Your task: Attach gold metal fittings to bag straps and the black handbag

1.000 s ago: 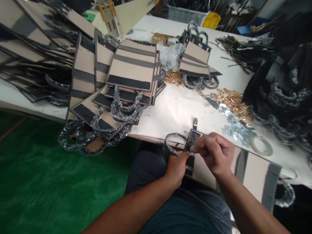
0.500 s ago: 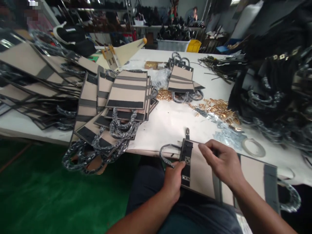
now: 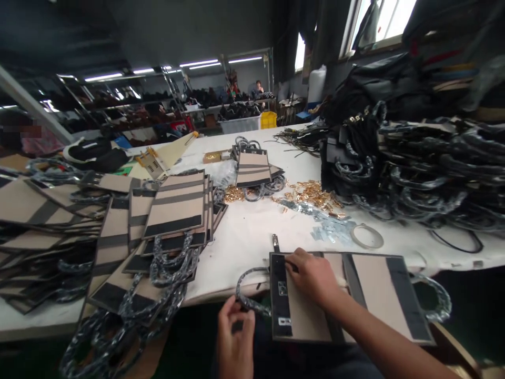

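A beige bag panel [image 3: 379, 284] with dark bands and a loop handle at each end lies across the table's front edge and my lap. My right hand [image 3: 313, 276] rests on its left part, fingers curled at the top of the black end strip [image 3: 279, 305]. Whatever those fingertips pinch is hidden. Two metal plates show lower on that strip, and a short strap with a metal fitting [image 3: 275, 242] sticks out beyond the far edge. My left hand [image 3: 236, 334] is beside the left wrapped handle [image 3: 246, 302], thumb and forefinger apart, the fingertips close to or touching it.
Stacked panels with plastic-wrapped handles [image 3: 177, 205] fill the left side. Gold metal pieces [image 3: 311, 195], flat silver plates [image 3: 333, 231] and a tape roll [image 3: 366, 236] lie beyond the panel. Black bags [image 3: 351, 152] are heaped at right. A person [image 3: 259, 87] is far back.
My left hand has left the panel's edge and moved to the handle. The right hand has come down onto the black strip. The camera view has tilted up and turned right.
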`<action>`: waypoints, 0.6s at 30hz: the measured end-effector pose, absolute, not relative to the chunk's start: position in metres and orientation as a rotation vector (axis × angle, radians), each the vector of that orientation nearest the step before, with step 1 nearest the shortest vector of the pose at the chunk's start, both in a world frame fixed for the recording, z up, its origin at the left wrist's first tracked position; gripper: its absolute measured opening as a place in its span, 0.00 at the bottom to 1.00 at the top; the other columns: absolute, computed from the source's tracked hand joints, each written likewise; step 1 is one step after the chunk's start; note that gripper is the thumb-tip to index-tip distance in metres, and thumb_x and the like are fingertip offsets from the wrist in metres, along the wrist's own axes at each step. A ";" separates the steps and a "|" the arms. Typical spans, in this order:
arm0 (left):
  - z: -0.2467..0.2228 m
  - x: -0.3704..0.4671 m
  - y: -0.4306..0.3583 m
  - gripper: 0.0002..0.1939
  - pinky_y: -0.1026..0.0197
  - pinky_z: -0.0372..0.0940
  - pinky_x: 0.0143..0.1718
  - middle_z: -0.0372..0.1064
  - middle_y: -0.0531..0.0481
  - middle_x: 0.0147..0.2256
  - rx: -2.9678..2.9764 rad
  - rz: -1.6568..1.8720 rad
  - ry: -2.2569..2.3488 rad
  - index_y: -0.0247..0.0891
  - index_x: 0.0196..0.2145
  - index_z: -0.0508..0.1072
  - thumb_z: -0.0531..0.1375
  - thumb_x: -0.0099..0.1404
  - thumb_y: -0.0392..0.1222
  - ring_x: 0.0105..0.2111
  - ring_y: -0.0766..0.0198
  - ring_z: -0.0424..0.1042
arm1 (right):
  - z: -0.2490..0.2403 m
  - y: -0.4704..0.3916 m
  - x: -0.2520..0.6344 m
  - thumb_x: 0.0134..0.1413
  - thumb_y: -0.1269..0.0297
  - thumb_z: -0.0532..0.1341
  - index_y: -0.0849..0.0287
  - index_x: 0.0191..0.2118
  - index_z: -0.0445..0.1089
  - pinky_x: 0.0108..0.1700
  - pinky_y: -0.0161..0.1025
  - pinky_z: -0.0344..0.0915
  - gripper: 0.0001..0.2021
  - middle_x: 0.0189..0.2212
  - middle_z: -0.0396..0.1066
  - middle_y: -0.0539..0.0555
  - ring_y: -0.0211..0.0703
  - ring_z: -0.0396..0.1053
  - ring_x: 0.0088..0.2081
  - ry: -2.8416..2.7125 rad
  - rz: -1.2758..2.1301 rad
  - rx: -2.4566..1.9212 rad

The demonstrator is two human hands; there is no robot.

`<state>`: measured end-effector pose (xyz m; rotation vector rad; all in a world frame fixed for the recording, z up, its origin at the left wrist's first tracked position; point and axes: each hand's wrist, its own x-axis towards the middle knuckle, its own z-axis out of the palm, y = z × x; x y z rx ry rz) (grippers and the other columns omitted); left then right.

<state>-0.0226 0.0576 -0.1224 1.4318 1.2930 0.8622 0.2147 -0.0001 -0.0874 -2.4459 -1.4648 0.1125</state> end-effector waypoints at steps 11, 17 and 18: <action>-0.089 0.054 0.109 0.32 0.37 0.68 0.65 0.72 0.39 0.63 2.556 0.436 0.620 0.39 0.65 0.72 0.66 0.63 0.43 0.60 0.42 0.72 | -0.098 0.007 0.221 0.70 0.64 0.55 0.46 0.46 0.80 0.41 0.43 0.63 0.14 0.44 0.78 0.50 0.52 0.79 0.44 -1.476 0.361 -2.338; -0.106 0.042 0.119 0.28 0.43 0.67 0.66 0.75 0.46 0.61 2.402 0.509 0.605 0.47 0.61 0.78 0.67 0.63 0.46 0.60 0.44 0.74 | -0.133 0.011 0.230 0.68 0.55 0.53 0.45 0.44 0.80 0.43 0.48 0.65 0.16 0.44 0.80 0.54 0.55 0.79 0.44 -1.454 0.439 -2.290; -0.106 0.039 0.119 0.27 0.45 0.66 0.67 0.74 0.46 0.62 2.380 0.509 0.577 0.47 0.61 0.78 0.67 0.64 0.46 0.61 0.45 0.74 | -0.136 0.010 0.229 0.68 0.53 0.52 0.44 0.45 0.80 0.42 0.48 0.65 0.17 0.44 0.79 0.54 0.56 0.79 0.43 -1.441 0.444 -2.304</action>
